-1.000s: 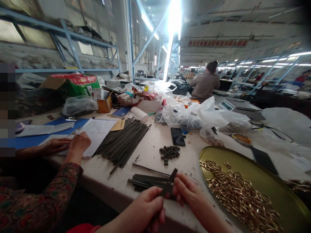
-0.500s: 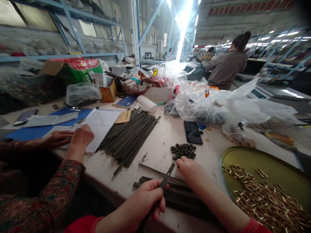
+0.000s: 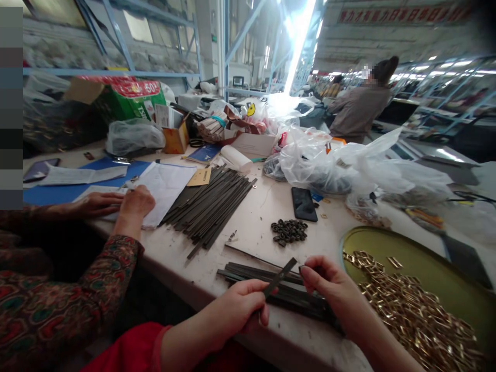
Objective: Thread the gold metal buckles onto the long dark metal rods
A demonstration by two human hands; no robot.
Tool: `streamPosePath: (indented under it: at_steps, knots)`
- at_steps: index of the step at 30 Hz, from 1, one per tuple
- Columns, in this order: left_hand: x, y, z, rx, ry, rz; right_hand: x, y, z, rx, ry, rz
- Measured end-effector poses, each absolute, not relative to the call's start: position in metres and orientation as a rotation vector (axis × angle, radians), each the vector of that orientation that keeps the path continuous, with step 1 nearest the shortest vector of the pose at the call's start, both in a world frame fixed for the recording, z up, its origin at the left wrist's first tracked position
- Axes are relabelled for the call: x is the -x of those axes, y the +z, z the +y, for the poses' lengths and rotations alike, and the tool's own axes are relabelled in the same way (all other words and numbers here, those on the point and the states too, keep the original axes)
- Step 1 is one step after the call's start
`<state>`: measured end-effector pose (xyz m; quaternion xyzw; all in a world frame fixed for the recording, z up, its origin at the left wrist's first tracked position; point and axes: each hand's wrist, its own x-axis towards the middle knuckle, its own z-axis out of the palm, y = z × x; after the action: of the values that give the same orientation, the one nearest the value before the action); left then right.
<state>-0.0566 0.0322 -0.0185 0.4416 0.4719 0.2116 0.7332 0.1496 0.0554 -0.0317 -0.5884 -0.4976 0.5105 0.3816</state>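
My left hand (image 3: 248, 305) is closed around a dark flat strip (image 3: 284, 273), whose free end points up and to the right. Just right of that end, my right hand (image 3: 323, 281) pinches a small dark loop (image 3: 301, 269) between thumb and fingertips. Behind my hands lies a small pile of dark loops (image 3: 289, 232). More dark strips (image 3: 240, 274) lie flat at the table's front edge, partly under my hands. A larger bundle of dark strips (image 3: 211, 206) is spread farther left.
An olive round tray (image 3: 391, 237) with gold metal rings stands at the right. A black phone (image 3: 304, 204) lies behind the loops. On the left, another person's hand (image 3: 137, 201) rests on white papers (image 3: 170, 181). Plastic bags (image 3: 329, 160) fill the back.
My right hand has come back from the loop pile with a loop and is now beside the strip's end. My left hand has moved slightly right with the strip.
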Motion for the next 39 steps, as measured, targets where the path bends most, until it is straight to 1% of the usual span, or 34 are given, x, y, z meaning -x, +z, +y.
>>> streamPosePath:
  at_steps: [2, 5, 9, 12, 15, 19, 23, 26, 30, 33, 36, 38, 39]
  knots:
    - [0.055, -0.017, 0.027, -1.237, 0.53, 1.057, -0.147, -0.03, 0.036, 1.416, 1.425, -0.934]
    - [0.052, -0.017, 0.018, -1.507, 0.598, 1.084, -0.142, -0.028, 0.014, 1.296, 1.521, -0.513]
    - [0.049, -0.013, 0.005, -1.684, 0.535, 1.205, -0.144, -0.03, -0.003, 1.21, 1.583, -0.286]
    - [0.046, -0.008, -0.004, -1.739, 0.508, 1.202, -0.148, -0.034, -0.013, 1.236, 1.563, -0.343]
    - [0.04, -0.005, -0.012, -1.785, 0.449, 1.127, -0.149, -0.038, -0.022, 1.321, 1.512, -0.586]
    - [0.032, -0.009, -0.017, -1.82, 0.338, 1.146, -0.146, -0.042, -0.032, 1.374, 1.497, -0.859]
    - [0.025, -0.013, -0.018, -1.763, 0.321, 1.084, -0.14, -0.049, -0.041, 1.358, 1.501, -0.86]
    - [0.022, -0.011, -0.018, -1.731, 0.321, 0.992, -0.142, -0.055, -0.041, 1.267, 1.601, -0.845]
    - [0.023, -0.015, -0.016, -1.605, 0.172, 0.97, -0.151, -0.063, -0.033, 1.214, 1.628, -0.732]
    - [0.023, -0.026, -0.014, -1.638, 0.324, 1.004, -0.142, -0.073, -0.03, 1.151, 1.619, -0.602]
    - [0.021, -0.037, -0.008, -1.585, 0.485, 1.015, -0.127, -0.08, -0.03, 1.068, 1.708, -0.584]
    - [0.021, -0.04, -0.001, -1.53, 0.501, 1.034, -0.132, -0.076, -0.027, 1.083, 1.698, -0.717]
    - [0.022, -0.04, 0.003, -1.515, 0.486, 1.048, -0.143, -0.072, -0.023, 1.14, 1.63, -0.843]
